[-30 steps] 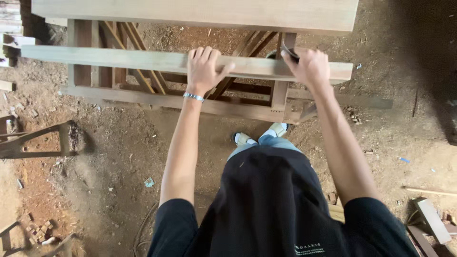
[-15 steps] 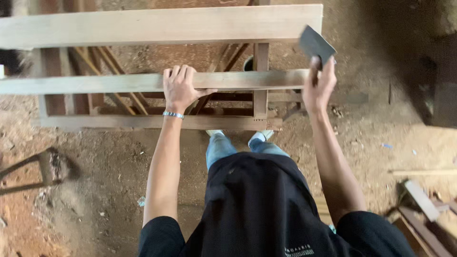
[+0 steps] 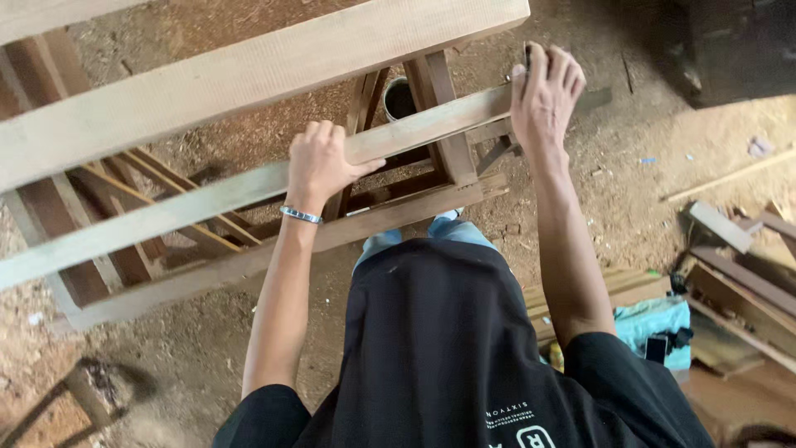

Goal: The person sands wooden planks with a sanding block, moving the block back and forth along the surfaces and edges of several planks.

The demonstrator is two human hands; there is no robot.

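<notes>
My left hand (image 3: 322, 162), with a silver bracelet at the wrist, grips the long narrow wooden rail (image 3: 191, 203) of a bare timber frame, fingers curled over its far edge. At the rail's right end my right hand (image 3: 543, 95) lies flat with fingers together. It presses a dark grey sheet (image 3: 527, 58) against the wood, and only a sliver of the sheet shows past the fingers. The frame's upright post (image 3: 444, 124) stands between my two hands.
A wide pale plank (image 3: 249, 75) crosses above the rail. A dark round container (image 3: 400, 98) sits under the frame. Scrap boards (image 3: 746, 274) and a teal cloth (image 3: 655, 319) lie at the right, a small stand (image 3: 91, 390) at lower left, on a sawdust floor.
My right hand, which held the grey sheet raised off the wood half a second ago, is now down on the rail's end. My left hand stays on the rail. The view has tilted.
</notes>
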